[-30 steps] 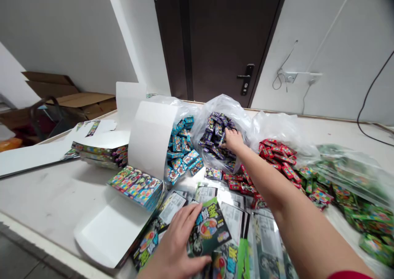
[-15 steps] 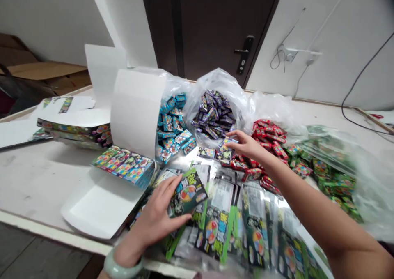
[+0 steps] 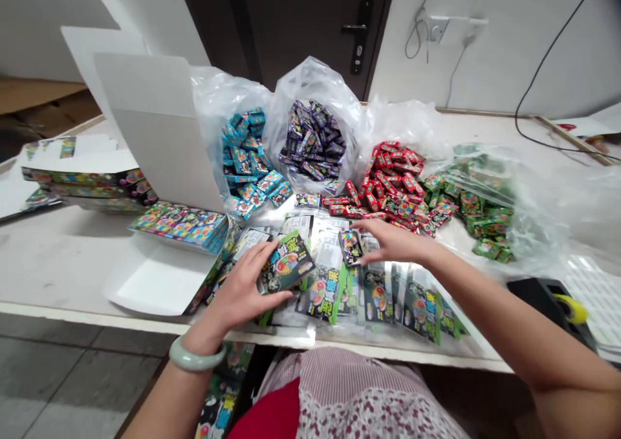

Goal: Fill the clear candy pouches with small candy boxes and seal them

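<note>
My left hand [image 3: 245, 285], with a pale green bangle on its wrist, is closed around a dark printed packet [image 3: 288, 266] with a bright green edge, tilted above the table's front. Between thumb and fingers of my right hand [image 3: 391, 244] is a small purple candy packet [image 3: 350, 248]. Beneath both hands lie several flat, dark-and-green printed bags [image 3: 323, 293], overlapping in a row. Just beyond them are loose red candy packets [image 3: 388, 180] and a clear bag of purple packets [image 3: 313, 141].
Blue packets [image 3: 250, 161] spill from a clear bag at the left. Green packets [image 3: 485, 213] lie under plastic at the right. An open white-lined carton [image 3: 155, 277] holds rows of packets. A tape dispenser [image 3: 553, 306] stands at the right edge.
My right hand has drawn back from near the purple pile toward the bags, bringing the small purple packet. My left hand keeps the dark packet. The view has tipped lower.
</note>
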A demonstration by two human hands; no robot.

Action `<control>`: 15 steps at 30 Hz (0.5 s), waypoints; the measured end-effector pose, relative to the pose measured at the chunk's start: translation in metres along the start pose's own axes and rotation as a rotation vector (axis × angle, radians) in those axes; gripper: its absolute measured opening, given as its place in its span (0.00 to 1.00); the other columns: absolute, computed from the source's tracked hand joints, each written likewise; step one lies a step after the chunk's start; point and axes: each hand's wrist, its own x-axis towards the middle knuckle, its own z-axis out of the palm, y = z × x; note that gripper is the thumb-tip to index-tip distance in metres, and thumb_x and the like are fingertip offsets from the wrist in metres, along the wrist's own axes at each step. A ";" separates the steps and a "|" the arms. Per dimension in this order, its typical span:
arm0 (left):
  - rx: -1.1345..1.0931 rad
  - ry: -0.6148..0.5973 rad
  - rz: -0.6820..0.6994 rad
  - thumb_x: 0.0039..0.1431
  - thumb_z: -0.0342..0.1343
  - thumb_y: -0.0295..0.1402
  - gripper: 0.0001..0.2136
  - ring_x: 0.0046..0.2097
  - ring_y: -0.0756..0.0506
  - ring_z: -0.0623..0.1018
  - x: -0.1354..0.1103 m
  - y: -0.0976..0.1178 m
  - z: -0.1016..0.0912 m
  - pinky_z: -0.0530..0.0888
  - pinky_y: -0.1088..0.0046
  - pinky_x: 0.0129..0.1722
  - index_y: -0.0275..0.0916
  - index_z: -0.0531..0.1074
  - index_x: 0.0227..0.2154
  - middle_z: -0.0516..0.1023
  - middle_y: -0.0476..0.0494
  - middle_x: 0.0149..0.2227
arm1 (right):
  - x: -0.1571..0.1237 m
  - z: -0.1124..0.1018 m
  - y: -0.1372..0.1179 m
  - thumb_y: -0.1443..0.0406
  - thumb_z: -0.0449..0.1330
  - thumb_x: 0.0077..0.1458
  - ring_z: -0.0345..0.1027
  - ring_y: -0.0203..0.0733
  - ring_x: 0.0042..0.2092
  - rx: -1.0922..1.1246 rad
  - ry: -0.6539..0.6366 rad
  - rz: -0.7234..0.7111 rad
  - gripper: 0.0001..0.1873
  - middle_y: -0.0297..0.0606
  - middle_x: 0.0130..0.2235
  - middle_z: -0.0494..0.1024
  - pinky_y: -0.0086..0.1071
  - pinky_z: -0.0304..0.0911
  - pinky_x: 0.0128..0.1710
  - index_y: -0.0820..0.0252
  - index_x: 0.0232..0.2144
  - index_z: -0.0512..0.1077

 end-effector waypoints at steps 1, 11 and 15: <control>-0.004 -0.014 0.006 0.52 0.63 0.44 0.40 0.61 0.33 0.64 0.000 0.001 0.000 0.63 0.49 0.61 0.43 0.50 0.64 0.62 0.34 0.61 | -0.007 0.007 0.005 0.53 0.71 0.42 0.57 0.57 0.62 -0.035 0.002 -0.043 0.46 0.51 0.62 0.63 0.49 0.57 0.58 0.57 0.60 0.59; 0.004 -0.076 0.088 0.49 0.65 0.43 0.44 0.61 0.34 0.64 0.009 0.020 0.007 0.64 0.52 0.61 0.42 0.48 0.65 0.62 0.35 0.60 | -0.021 0.019 -0.034 0.61 0.64 0.50 0.57 0.54 0.59 -0.057 0.427 -0.207 0.38 0.49 0.57 0.64 0.51 0.56 0.59 0.56 0.61 0.57; 0.020 -0.091 0.127 0.49 0.66 0.42 0.44 0.61 0.34 0.63 0.011 0.024 0.004 0.64 0.52 0.61 0.42 0.48 0.65 0.61 0.35 0.60 | -0.027 -0.001 -0.061 0.62 0.65 0.49 0.59 0.56 0.57 -0.247 0.265 -0.252 0.37 0.51 0.57 0.66 0.50 0.58 0.58 0.62 0.60 0.60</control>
